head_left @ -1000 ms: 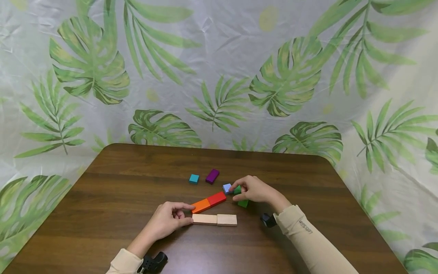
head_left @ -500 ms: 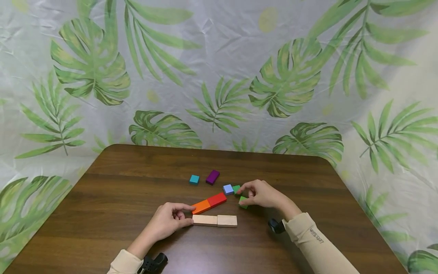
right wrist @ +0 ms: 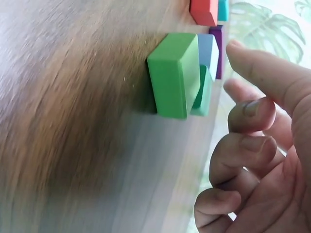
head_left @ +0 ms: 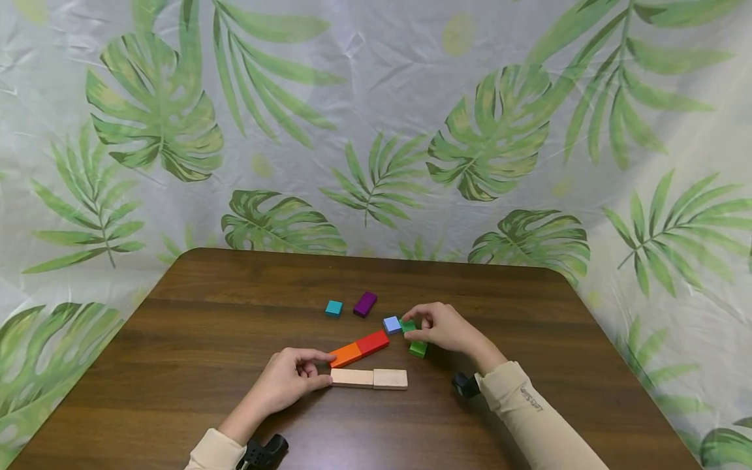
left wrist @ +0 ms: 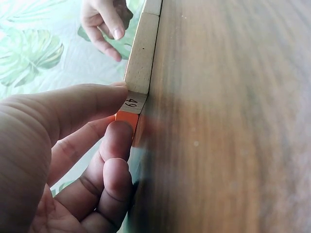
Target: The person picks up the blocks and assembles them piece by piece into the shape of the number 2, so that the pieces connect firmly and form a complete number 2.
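Note:
My left hand [head_left: 290,378] lies at the left ends of two rows of blocks. Its thumb touches the end of a plain wooden block [head_left: 351,377], while the index finger reaches the orange block [head_left: 344,354]. The left wrist view shows the wooden end marked 49 and orange [left wrist: 127,118] by the fingertips. My right hand [head_left: 449,329] hovers over a darker green block [head_left: 407,325], thumb and index finger spread. In the right wrist view its fingers stand apart from the bright green block [right wrist: 167,73] and the darker green block [right wrist: 202,92]. A blue block [head_left: 391,324] sits beside them.
A red block [head_left: 373,341] extends the orange one, and a second plain block [head_left: 390,379] extends the first. Farther back lie a cyan block [head_left: 333,308] and a purple block [head_left: 365,304]. The brown table [head_left: 235,294] ends at a leaf-patterned cloth [head_left: 382,98].
The right hand moved from the blue block back over the bright green block, then slightly away toward the darker green block. The left hand and the blocks stay in place.

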Demonstrator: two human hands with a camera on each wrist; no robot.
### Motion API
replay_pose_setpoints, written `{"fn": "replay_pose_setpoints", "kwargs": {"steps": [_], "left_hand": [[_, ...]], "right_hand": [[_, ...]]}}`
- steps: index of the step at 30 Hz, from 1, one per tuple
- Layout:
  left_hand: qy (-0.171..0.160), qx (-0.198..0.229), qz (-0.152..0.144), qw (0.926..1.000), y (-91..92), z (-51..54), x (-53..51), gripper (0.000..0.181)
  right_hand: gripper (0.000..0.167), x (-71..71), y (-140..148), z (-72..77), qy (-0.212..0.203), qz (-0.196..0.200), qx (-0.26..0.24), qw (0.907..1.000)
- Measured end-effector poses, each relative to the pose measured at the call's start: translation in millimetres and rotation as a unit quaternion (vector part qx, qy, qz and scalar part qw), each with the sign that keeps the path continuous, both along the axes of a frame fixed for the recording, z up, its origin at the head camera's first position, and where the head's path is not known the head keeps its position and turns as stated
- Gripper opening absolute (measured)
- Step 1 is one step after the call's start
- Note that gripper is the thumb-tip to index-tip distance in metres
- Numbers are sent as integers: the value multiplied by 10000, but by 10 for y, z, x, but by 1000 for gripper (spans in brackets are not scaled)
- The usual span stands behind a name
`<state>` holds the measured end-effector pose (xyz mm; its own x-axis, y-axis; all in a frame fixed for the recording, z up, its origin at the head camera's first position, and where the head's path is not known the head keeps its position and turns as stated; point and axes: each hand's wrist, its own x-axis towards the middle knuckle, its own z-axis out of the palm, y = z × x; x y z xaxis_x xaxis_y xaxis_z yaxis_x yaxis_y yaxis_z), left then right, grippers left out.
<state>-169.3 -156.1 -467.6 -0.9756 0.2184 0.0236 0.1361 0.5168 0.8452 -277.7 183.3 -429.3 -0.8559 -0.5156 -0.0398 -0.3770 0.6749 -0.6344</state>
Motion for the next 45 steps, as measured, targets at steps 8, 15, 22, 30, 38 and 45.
{"fn": "replay_pose_setpoints", "kwargs": {"steps": [8, 15, 22, 30, 38, 45], "left_hand": [[27, 122, -7, 9999, -8, 21, 11, 32], [9, 5, 21, 10000, 0, 17, 1, 30], [41, -21, 0, 10000, 3, 4, -12, 30], [31, 26, -15, 10000, 0, 10, -2, 30], [50, 23, -15, 10000, -1, 11, 6, 30], [18, -27, -10, 10000, 8, 16, 1, 30]], "right_hand": [[31, -23, -216, 6, 94, -638, 198, 9977], [35, -18, -368, 36, 157, -1371, 593, 9887], [40, 3, -441, 44, 141, -1534, 800, 9848], [43, 18, -493, 43, 108, -1576, 913, 9832], [45, 28, -525, 33, 184, -1564, 966, 9828], [44, 25, -529, 16, 248, -1566, 1023, 9820]]}}
